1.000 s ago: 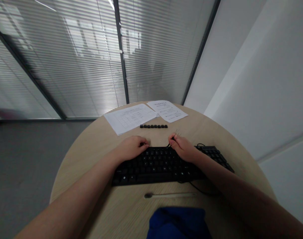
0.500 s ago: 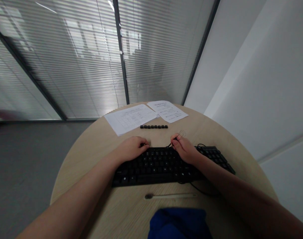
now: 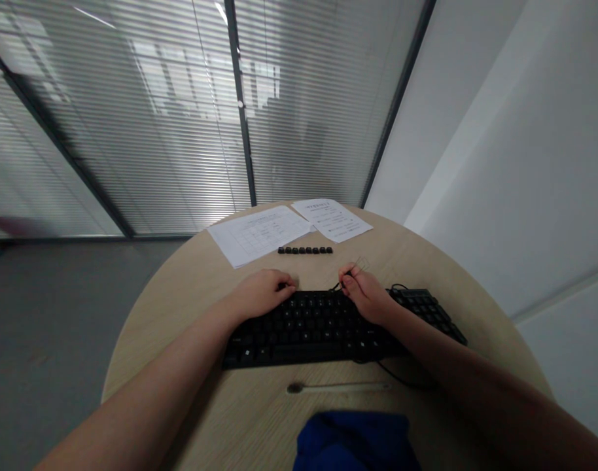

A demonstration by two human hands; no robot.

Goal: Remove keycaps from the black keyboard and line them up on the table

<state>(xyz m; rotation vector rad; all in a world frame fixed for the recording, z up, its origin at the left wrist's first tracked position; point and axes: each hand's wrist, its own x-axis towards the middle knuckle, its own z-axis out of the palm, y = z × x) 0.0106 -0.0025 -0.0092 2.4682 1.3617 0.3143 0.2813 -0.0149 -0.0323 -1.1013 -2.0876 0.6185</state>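
A black keyboard point(image 3: 323, 327) lies across a round wooden table point(image 3: 181, 307). My left hand point(image 3: 262, 293) rests curled on the keyboard's far left edge, fingertips pressed onto the top row. My right hand point(image 3: 365, 293) is pinched round a thin wire keycap puller point(image 3: 358, 265) whose tip sits at the keyboard's top row. A row of several loose black keycaps point(image 3: 305, 250) lies beyond the keyboard.
Two printed sheets point(image 3: 260, 232) point(image 3: 332, 219) lie at the table's far edge. A long thin tool point(image 3: 338, 388) rests in front of the keyboard, with a blue cloth point(image 3: 355, 438) nearest me. The keyboard cable point(image 3: 402, 379) loops to the right. Glass wall with blinds behind.
My right hand has tilted the wire puller slightly to the right; the left hand stays on the keyboard.
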